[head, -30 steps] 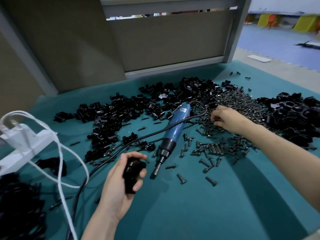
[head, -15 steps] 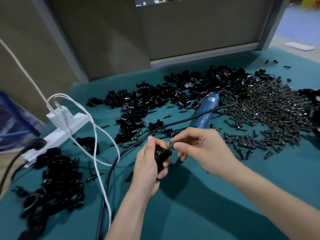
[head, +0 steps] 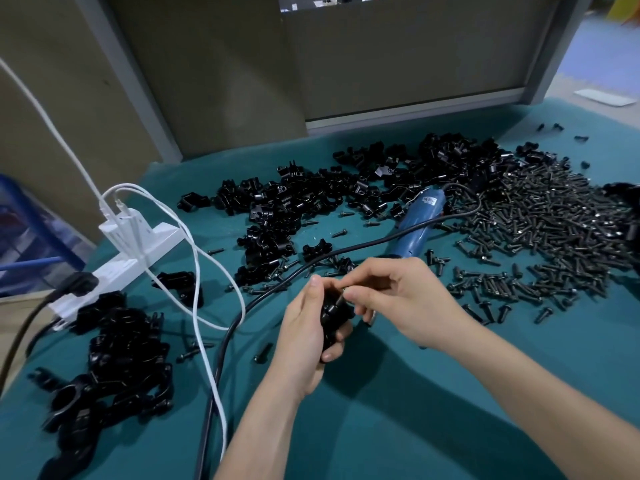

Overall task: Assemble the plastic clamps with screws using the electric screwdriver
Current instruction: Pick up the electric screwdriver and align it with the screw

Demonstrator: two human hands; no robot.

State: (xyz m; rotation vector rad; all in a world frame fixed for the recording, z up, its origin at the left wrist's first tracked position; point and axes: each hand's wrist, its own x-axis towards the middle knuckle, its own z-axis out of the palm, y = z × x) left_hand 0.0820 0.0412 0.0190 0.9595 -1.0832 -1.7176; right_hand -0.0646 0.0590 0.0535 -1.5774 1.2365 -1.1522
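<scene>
On my feed the left hand [head: 306, 329] is wrapped around a black plastic clamp [head: 331, 315], held just over the teal surface [head: 415, 431], front and centre. The right hand [head: 407, 301] meets it from the right, thumb and forefinger pinching a small screw [head: 343, 295] right at the clamp's top edge. Can't tell if it's actually seated in a hole. The blue electric screwdriver [head: 419, 226] lies flat behind the hands with nobody holding it, and its black cord [head: 346, 252] runs down past the left arm. There's a big heap of loose screws [head: 540, 223] to its right and loose clamp pieces [head: 304, 199] across the back. Another bunch of clamps [head: 117, 358] sits near left, beside a white power strip [head: 131, 251].
</scene>
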